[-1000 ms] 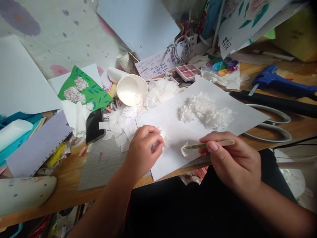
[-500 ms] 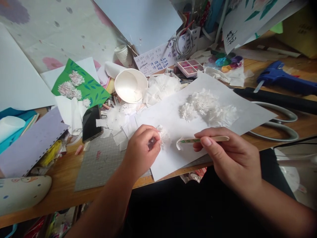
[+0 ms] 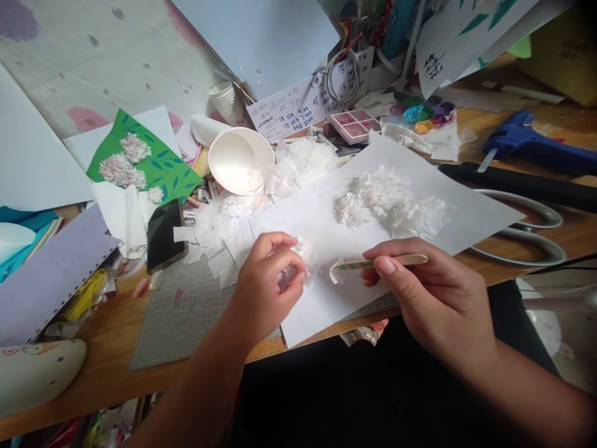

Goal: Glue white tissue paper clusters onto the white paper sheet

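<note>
My left hand [image 3: 270, 283] is curled at the left edge of a small white paper flower [image 3: 306, 256], thumb and fingers pinched together against its petals. The fingertips partly hide that flower, which sits on a large white sheet [image 3: 321, 311]. My right hand [image 3: 433, 295] grips a flat wooden stick [image 3: 410, 260] with green marks, held level above the sheet. A small bent scrap of white paper [image 3: 334, 272] is at the stick's left tip, just right of the flower. Bigger ruffled paper flowers [image 3: 382, 193] lie farther back on the sheet.
Loose paper squares [image 3: 228, 261] and a phone [image 3: 165, 235] lie left, by a grey cutting mat [image 3: 172, 317]. A tipped paper cup [image 3: 233, 158] and crumpled tissue [image 3: 303, 165] are behind. Blue glue gun [image 3: 527, 146], scissors [image 3: 517, 249] and paint palette [image 3: 357, 126] stand right and back.
The view has shifted slightly. My left hand's fingers have moved a little at the small paper flower, the upper ones spreading from the thumb. The stick stays in my right hand.
</note>
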`<state>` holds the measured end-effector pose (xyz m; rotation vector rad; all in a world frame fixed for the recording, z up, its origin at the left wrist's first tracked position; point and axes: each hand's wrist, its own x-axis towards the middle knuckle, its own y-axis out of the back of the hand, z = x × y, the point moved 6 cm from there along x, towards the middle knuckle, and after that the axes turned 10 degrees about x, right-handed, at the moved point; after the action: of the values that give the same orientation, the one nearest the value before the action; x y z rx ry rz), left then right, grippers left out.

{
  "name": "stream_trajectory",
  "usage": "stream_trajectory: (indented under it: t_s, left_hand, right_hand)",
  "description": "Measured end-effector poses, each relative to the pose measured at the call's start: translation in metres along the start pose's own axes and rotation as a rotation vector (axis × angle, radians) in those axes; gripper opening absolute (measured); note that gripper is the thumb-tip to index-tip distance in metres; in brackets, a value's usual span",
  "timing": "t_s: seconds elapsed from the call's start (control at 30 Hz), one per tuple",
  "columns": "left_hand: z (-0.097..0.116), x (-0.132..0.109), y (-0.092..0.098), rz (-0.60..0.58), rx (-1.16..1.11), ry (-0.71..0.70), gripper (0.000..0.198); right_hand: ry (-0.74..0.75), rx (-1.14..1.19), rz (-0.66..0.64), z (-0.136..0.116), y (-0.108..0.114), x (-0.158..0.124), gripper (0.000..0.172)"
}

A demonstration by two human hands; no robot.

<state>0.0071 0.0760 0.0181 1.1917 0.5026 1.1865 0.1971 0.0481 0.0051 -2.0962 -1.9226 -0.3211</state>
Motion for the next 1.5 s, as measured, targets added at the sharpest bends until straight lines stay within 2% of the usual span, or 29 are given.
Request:
stream_trajectory:
  t_s: [0.23, 0.43, 0.6, 0.97, 1.1, 1.2, 1.27, 1.33, 1.4, 1.47, 1.5]
  left_hand:
    - [-0.005, 0.002, 0.002, 0.007, 0.003, 0.042, 0.013]
    - [-0.004, 0.003, 0.002, 0.003, -0.025, 0.034, 0.014]
    - [-0.006, -0.001, 0.001, -0.012, -0.062, 0.036, 0.014]
    - [-0.011, -0.004, -0.003, -0.031, -0.186, 0.103, 0.022]
    - [-0.010, -0.002, -0.005, -0.023, -0.182, 0.075, 0.021]
    - [-0.008, -0.001, -0.007, -0.013, -0.195, 0.070, 0.020]
    - [-0.011, -0.002, -0.004, 0.025, -0.226, 0.070, 0.019]
    - [-0.021, -0.004, 0.005, 0.117, -0.236, 0.085, 0.015]
    - [-0.037, -0.008, 0.020, 0.240, -0.194, 0.126, 0.011]
    - [-0.053, -0.011, 0.036, 0.311, -0.094, 0.162, 0.011]
    - [-0.061, -0.010, 0.040, 0.286, -0.022, 0.180, 0.013]
  right_hand:
    - [0.036, -0.084, -0.086, -0.009, -0.007, 0.004, 0.009]
    - [0.158, -0.194, -0.300, -0.016, -0.030, 0.005, 0.009]
    - [0.178, -0.295, -0.384, -0.009, -0.041, 0.003, 0.012]
    - [0.175, -0.442, -0.354, -0.003, -0.052, 0.009, 0.010]
    - [0.052, -0.361, -0.345, 0.005, -0.051, 0.012, 0.010]
    - [-0.104, -0.152, -0.256, 0.013, -0.045, 0.015, 0.013]
    - [-0.160, 0.076, -0.077, 0.015, -0.032, 0.018, 0.014]
    - [-0.158, 0.326, 0.141, 0.013, -0.012, 0.016, 0.016]
    - [-0.096, 0.509, 0.251, 0.005, 0.009, 0.011, 0.020]
    - [-0.019, 0.528, 0.167, -0.007, 0.027, 0.002, 0.024]
    - [-0.032, 0.449, 0.075, -0.011, 0.033, -0.005, 0.022]
